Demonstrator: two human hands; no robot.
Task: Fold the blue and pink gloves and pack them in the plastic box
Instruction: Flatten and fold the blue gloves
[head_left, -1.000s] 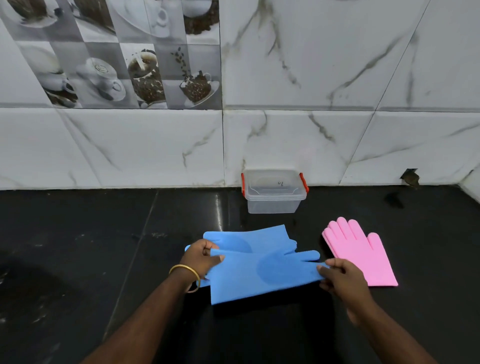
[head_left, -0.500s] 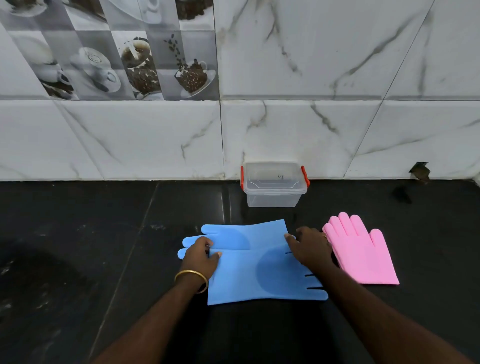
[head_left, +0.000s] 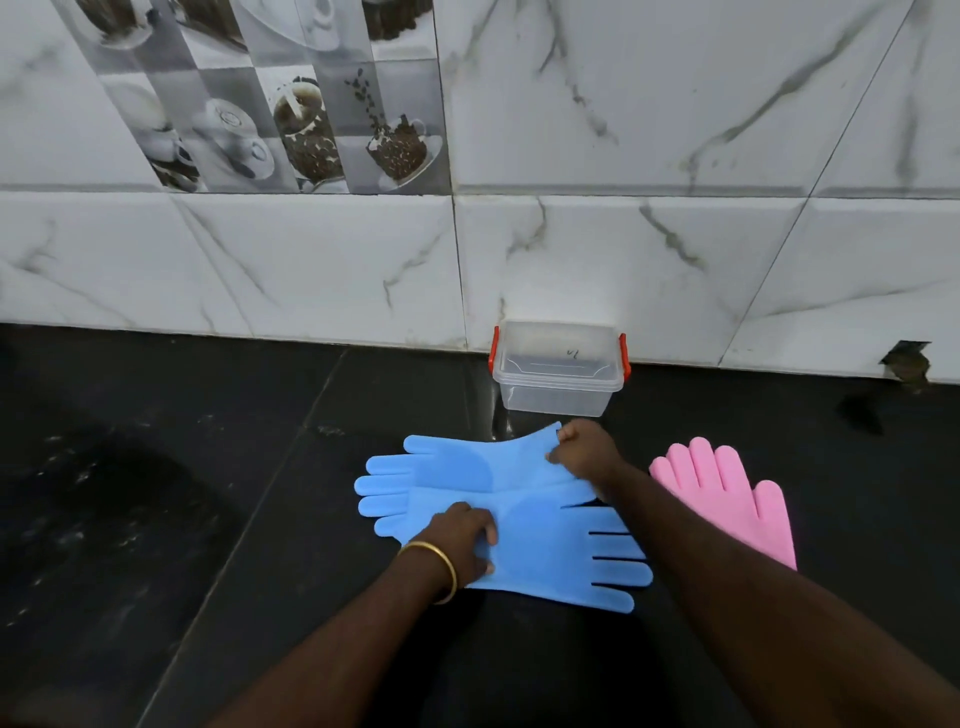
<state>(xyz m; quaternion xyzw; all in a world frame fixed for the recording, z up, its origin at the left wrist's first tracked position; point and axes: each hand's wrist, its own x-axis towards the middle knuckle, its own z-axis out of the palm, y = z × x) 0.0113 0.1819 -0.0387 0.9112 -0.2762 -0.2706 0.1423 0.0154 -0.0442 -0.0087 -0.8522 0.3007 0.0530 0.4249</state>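
Two blue gloves lie overlapped on the black counter. The upper blue glove (head_left: 452, 467) has its fingers pointing left; the lower blue glove (head_left: 566, 551) has its fingers pointing right. My left hand (head_left: 465, 540), with a gold bangle at the wrist, presses down on the lower glove near its cuff. My right hand (head_left: 584, 449) pinches the far cuff edge of the upper glove. A pink glove (head_left: 727, 493) lies flat to the right, fingers pointing away from me. The clear plastic box (head_left: 558, 382), lidded with red clips, stands against the wall behind the gloves.
A white marble-tiled wall (head_left: 675, 234) rises at the counter's back edge, with a chipped hole (head_left: 906, 361) low on the right. The black counter (head_left: 156, 493) stretches left of the gloves.
My right hand moved from the lower glove's fingers up to the far cuff edge of the upper glove and gripped it. My left hand shifted right onto the lower glove.
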